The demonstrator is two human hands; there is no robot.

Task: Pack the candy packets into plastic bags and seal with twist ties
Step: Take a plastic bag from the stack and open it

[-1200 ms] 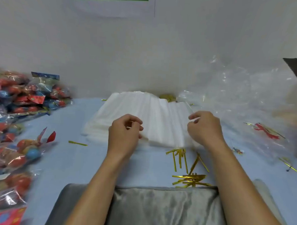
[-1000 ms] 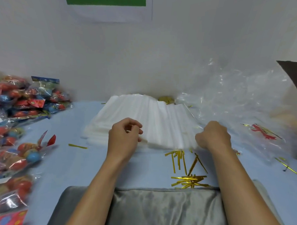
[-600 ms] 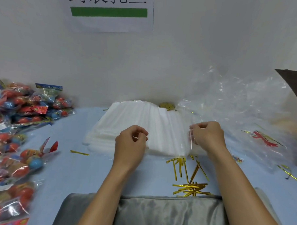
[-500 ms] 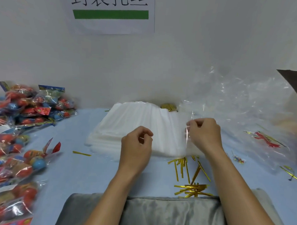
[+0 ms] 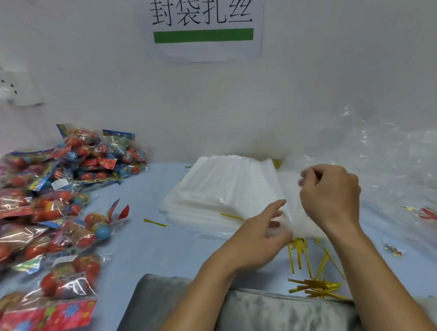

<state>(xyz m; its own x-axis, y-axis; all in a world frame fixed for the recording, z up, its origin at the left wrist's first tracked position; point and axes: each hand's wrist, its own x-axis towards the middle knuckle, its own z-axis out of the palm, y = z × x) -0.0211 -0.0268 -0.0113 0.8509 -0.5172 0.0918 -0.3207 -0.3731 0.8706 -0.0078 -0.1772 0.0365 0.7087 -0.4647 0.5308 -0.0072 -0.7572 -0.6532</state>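
Clear plastic bag (image 5: 290, 193) peeling off the stack of bags (image 5: 219, 190) mid-bench.
Right hand (image 5: 330, 195) pinches its top edge; left hand (image 5: 261, 238), fingers straight, should press the stack flat. Candy packets (image 5: 61, 196) wait left.

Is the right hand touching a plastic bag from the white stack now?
Touching. In the head view the right hand pinches the top edge of a clear plastic bag lifted off the stack of bags.
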